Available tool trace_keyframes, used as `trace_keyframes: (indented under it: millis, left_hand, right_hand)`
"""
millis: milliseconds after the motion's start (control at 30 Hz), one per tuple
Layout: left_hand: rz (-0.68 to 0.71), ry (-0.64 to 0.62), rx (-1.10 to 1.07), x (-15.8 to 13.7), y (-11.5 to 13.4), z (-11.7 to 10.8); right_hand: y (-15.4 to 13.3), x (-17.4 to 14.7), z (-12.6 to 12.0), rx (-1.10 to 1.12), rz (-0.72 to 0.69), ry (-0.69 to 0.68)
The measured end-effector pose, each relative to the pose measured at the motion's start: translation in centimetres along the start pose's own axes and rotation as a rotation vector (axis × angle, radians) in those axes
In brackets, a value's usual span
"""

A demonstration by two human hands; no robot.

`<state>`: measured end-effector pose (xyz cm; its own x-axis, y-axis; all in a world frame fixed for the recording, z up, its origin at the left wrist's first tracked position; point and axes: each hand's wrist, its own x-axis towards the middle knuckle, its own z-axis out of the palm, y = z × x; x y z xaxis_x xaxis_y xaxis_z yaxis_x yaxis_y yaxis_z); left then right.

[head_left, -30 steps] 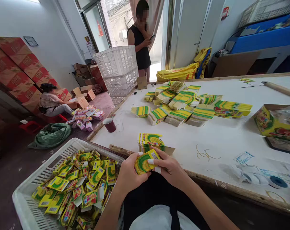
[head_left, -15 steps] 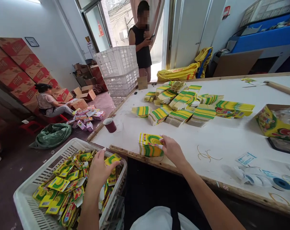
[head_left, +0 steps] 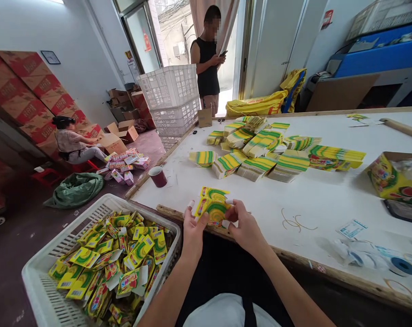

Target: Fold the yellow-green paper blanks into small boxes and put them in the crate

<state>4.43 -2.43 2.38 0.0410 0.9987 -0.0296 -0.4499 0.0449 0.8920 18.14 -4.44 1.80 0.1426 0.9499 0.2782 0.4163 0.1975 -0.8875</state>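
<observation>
Between my hands is a small yellow-and-green carton [head_left: 216, 211], held just above the table's near edge. My left hand [head_left: 194, 231] grips its left side with thumb and fingers. My right hand [head_left: 245, 225] pinches its right end; white wraps cover some fingertips on both hands. Directly behind it, a small stack of flat cartons [head_left: 213, 192] shows on the white table [head_left: 260, 195], partly hidden by the held carton. At lower left, a white plastic basket [head_left: 38, 282] holds many similar folded cartons [head_left: 137, 252], lying in a loose heap.
Bundles of flat cartons [head_left: 260, 143] cover the table's far middle. A maroon mug [head_left: 158, 177] stands near the left edge. Rubber bands [head_left: 296, 222], a tape roll [head_left: 403, 266] and a display box [head_left: 393, 177] lie rightward. One person [head_left: 207, 63] stands behind crates [head_left: 171, 91]; another [head_left: 71, 141] sits left.
My left hand has moved right from above the basket to the carton, and a carton it was over now lies in the heap. My right hand has brought a carton nearer from the stack.
</observation>
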Motion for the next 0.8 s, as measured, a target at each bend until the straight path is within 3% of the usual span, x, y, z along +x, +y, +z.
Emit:
trace_keyframes:
  millis: [100, 167, 267, 400, 567, 667, 800]
  left_hand:
    - [0.028, 0.071, -0.096, -0.3, -0.2, 1.3]
    - [0.140, 0.149, -0.009, -0.6, -0.6, 1.4]
    - [0.287, 0.158, 0.204, -1.0, -1.1, 0.9]
    - [0.354, 0.140, 0.303, -1.1, -1.0, 0.3]
    - [0.293, 0.067, 0.151, -0.7, -1.0, 0.3]
    - [0.218, 0.136, 0.027, -0.7, -0.9, 0.6]
    - [0.186, 0.075, -0.137, -0.6, 0.0, 1.3]
  right_hand:
    - [-1.1, -1.0, 1.2, 0.207, -0.009, -0.023]
    - [-1.5, -1.7, 2.4, 0.356, 0.061, 0.073]
    - [-1.6, -2.6, 3.9, 0.550, 0.154, 0.190]
    - [-2.0, -2.9, 3.8, 0.613, 0.170, 0.165]
    - [-2.6, -2.2, 2.4, 0.727, 0.227, -0.038]
    - [-3.1, -2.4, 2.4, 0.723, 0.244, -0.082]
    - [-4.0, -3.5, 3.1, 0.749, 0.203, -0.145]
